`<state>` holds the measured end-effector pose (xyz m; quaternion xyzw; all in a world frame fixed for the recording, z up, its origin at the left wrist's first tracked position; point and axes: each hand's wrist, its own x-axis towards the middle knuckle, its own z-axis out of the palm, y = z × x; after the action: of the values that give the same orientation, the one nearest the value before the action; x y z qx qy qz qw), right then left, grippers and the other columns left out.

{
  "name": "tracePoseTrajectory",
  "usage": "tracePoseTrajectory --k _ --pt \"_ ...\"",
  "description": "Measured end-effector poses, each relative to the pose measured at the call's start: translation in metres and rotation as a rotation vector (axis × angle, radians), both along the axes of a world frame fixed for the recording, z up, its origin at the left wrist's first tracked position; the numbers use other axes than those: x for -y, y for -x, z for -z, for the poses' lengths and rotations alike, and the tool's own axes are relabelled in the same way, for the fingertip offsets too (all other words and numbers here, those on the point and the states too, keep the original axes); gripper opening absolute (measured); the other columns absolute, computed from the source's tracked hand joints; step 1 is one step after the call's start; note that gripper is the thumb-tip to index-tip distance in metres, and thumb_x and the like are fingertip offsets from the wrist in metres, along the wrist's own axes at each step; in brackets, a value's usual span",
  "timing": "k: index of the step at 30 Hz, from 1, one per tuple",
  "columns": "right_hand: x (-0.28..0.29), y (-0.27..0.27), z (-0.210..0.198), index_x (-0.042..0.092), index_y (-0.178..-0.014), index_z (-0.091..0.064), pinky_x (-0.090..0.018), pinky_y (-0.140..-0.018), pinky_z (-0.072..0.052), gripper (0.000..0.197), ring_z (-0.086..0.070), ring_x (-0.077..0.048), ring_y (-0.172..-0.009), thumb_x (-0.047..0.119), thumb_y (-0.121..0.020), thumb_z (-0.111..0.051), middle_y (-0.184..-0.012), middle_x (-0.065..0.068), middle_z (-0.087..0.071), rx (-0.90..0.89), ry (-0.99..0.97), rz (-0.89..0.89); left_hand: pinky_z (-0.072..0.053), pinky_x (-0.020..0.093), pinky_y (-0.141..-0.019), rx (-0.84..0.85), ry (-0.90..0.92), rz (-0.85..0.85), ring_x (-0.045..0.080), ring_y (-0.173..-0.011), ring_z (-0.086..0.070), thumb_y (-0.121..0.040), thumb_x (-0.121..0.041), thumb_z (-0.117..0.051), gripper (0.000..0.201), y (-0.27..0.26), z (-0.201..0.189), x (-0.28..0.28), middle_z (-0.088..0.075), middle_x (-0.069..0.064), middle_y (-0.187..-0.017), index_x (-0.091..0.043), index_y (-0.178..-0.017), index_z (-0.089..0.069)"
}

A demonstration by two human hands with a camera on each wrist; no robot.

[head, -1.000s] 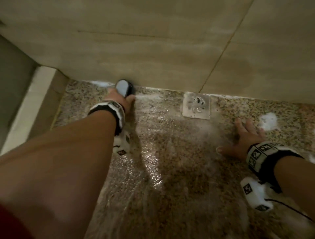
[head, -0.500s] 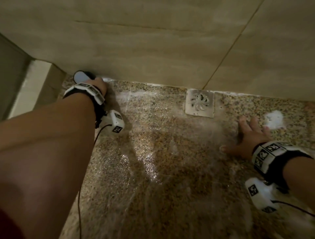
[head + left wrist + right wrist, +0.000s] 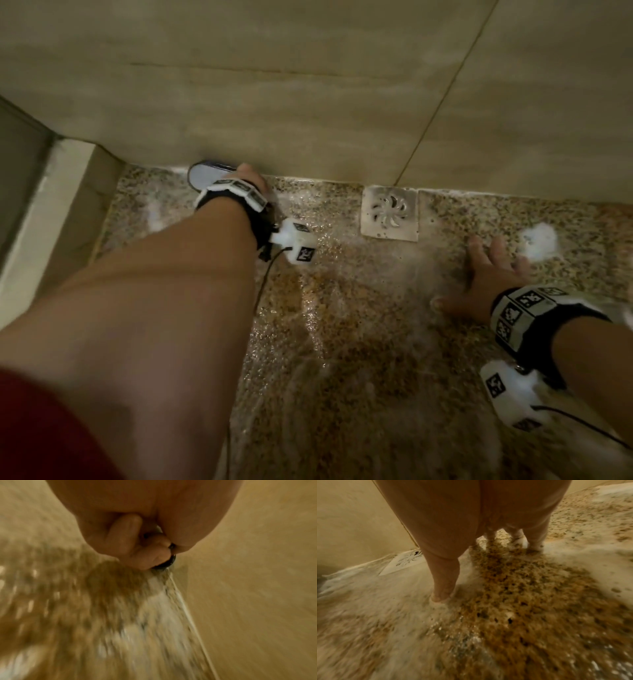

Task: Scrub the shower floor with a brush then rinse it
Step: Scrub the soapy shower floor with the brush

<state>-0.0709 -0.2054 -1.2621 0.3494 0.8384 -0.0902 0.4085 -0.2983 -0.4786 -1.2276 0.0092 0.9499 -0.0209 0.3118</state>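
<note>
Brush has swung back right along the wall edge from the far-left corner; scrubbing of the floor goes on, suds everywhere, rinse not begun. Left hand reaches far forward, fingers curled round the brush at the wall base. Right hand lies flat near the drain, fingers spread, bracing.

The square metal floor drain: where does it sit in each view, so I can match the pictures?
Head: square metal floor drain right of centre, against the beige tiled wall, between the two hands.
Left wrist: not in it.
Right wrist: at the left edge, partly behind the right hand's thumb.
Shared landmark: the seam where the speckled granite floor meets the wall.
</note>
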Motion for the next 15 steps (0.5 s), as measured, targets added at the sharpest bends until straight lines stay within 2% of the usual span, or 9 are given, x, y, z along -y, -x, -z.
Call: tracePoseTrajectory --k 2,5,8,10,12,15 --pt "-0.001 -0.001 -0.001 0.041 -0.155 0.02 -0.055 -0.123 -0.011 0.129 0.011 -0.04 -0.152 0.078 -0.07 -0.07 -0.163 0.005 0.029 0.005 0.015 0.003 -0.044 0.054 -0.092 -0.011 -0.053 0.06 0.042 -0.125 -0.054 -0.101 -0.016 -0.054 0.049 -0.009 0.008 -0.025 -0.05 0.029 -0.137 0.009 -0.138 -0.033" --pt "-0.003 -0.002 -0.002 0.041 -0.154 0.023 -0.055 -0.122 -0.009 0.13 0.014 -0.039 -0.152 0.079 -0.07 -0.069 -0.162 0.005 0.031 0.024 0.039 0.003 -0.038 0.051 -0.088 0.057 -0.154 -0.018 0.042 -0.133 -0.048 -0.102 -0.015 -0.052 0.054 -0.016 0.024 -0.064 -0.045 0.028 -0.144 0.006 -0.144 -0.025" --pt "-0.005 -0.001 -0.003 0.041 -0.153 0.025 -0.054 -0.122 -0.008 0.128 0.018 -0.038 -0.151 0.074 -0.074 -0.07 -0.161 0.004 0.034 0.029 0.072 0.023 -0.039 0.056 -0.1 0.04 -0.193 -0.056 0.046 -0.133 -0.046 -0.105 -0.013 -0.04 0.047 -0.026 0.032 -0.085 -0.042 0.032 -0.146 0.003 -0.146 -0.025" --pt "-0.006 -0.001 -0.001 0.041 -0.153 0.026 -0.056 -0.122 -0.009 0.13 0.021 -0.039 -0.15 0.073 -0.073 -0.072 -0.16 0.005 0.036 0.023 0.096 0.039 -0.039 0.058 -0.103 0.039 -0.176 -0.057 0.047 -0.131 -0.046 -0.106 -0.012 -0.036 0.043 -0.029 0.034 -0.09 -0.043 0.032 -0.145 0.003 -0.145 -0.026" --pt "-0.008 -0.001 0.001 0.042 -0.152 0.027 -0.058 -0.123 -0.01 0.132 0.022 -0.04 -0.15 0.074 -0.072 -0.073 -0.159 0.006 0.037 0.024 0.102 0.036 -0.042 0.056 -0.102 0.057 -0.165 -0.043 0.046 -0.129 -0.048 -0.105 -0.011 -0.04 0.045 -0.034 0.032 -0.094 -0.045 0.031 -0.143 0.002 -0.145 -0.027" --pt "-0.009 -0.001 0.003 0.043 -0.152 0.027 -0.059 -0.123 -0.009 0.135 0.024 -0.039 -0.149 0.075 -0.069 -0.074 -0.159 0.006 0.038 0.03 0.107 0.034 -0.048 0.053 -0.097 0.081 -0.153 0.08 0.046 -0.126 -0.053 -0.099 -0.014 -0.056 0.058 -0.049 0.036 -0.102 -0.051 0.031 -0.139 0.0 -0.146 -0.026"
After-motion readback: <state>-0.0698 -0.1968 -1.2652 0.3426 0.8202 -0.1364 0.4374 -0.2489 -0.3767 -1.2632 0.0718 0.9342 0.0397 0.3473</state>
